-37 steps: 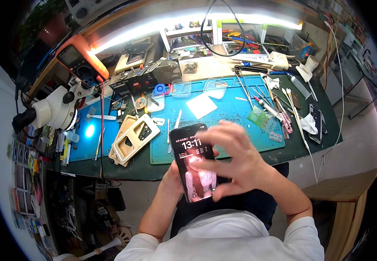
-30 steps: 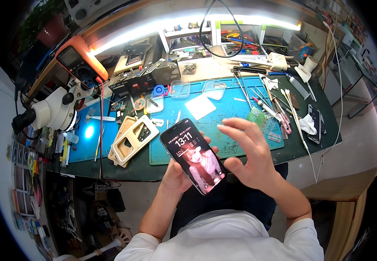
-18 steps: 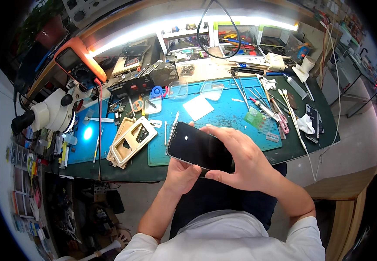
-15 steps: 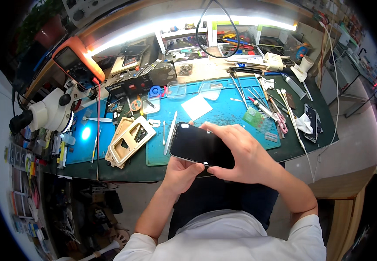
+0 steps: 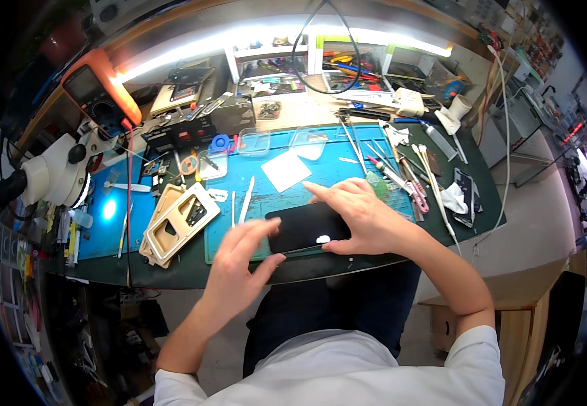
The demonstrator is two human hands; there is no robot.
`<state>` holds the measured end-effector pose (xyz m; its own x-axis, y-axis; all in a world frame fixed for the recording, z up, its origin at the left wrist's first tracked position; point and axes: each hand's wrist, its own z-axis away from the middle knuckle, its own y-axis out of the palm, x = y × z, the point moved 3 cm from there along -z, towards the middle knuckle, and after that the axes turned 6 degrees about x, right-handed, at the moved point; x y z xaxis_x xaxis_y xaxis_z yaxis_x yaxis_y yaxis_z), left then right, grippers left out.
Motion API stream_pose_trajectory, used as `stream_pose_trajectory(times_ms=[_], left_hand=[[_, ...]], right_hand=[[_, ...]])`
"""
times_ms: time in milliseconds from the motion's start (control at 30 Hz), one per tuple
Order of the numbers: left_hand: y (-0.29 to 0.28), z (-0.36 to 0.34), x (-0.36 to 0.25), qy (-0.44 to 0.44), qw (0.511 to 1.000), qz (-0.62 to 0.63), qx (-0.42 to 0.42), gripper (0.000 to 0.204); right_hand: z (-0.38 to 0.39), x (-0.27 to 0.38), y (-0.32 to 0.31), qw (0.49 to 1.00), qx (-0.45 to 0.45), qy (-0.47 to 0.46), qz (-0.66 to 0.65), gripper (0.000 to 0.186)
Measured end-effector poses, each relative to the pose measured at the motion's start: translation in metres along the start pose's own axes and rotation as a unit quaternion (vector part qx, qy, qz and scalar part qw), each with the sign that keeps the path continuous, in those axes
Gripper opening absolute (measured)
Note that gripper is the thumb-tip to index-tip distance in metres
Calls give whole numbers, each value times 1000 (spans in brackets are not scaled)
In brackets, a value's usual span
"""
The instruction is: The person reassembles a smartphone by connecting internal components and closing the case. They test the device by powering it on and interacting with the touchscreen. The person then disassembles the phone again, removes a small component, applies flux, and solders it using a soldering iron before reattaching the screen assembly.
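Note:
A black smartphone (image 5: 305,229), screen up, lies or hovers low over the front edge of the blue work mat (image 5: 216,233); which of the two I cannot tell. My right hand (image 5: 368,220) grips its right end, thumb on the near edge and fingers toward the far edge. At the left end is my left hand (image 5: 236,260), its fingers spread and slightly blurred, thumb by the near left corner. Beyond the phone lies a white square sheet (image 5: 285,171). A white pointed stick (image 5: 246,201) rests on the mat beyond my left hand.
To the left are a beige tray-like holder (image 5: 184,224), a microscope (image 5: 53,177) and an orange multimeter (image 5: 97,95). Clear plastic boxes (image 5: 254,143) stand at the mat's back. Tweezers, cotton swabs (image 5: 432,169) and a syringe (image 5: 439,139) crowd the right side. A black cable loop (image 5: 293,54) hangs above.
The phone has come down and levelled out over the mat. My left hand has come off its underside and opened beside its left end. My right hand keeps its grip; the view has shifted.

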<state>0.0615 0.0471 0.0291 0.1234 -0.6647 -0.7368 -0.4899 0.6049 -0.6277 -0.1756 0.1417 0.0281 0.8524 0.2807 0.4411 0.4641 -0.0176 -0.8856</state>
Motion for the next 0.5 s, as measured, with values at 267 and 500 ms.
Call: stream_pose_trajectory(times_ms=[267,500], left_hand=[[12,-25,13,53,987,-138,71,97],[18,-29,15,82,986,-129,67,90]], right_hand=[[39,-11,-6,967,-178,157,-95,69],[60,3,7,894,-138,273,-326,57]])
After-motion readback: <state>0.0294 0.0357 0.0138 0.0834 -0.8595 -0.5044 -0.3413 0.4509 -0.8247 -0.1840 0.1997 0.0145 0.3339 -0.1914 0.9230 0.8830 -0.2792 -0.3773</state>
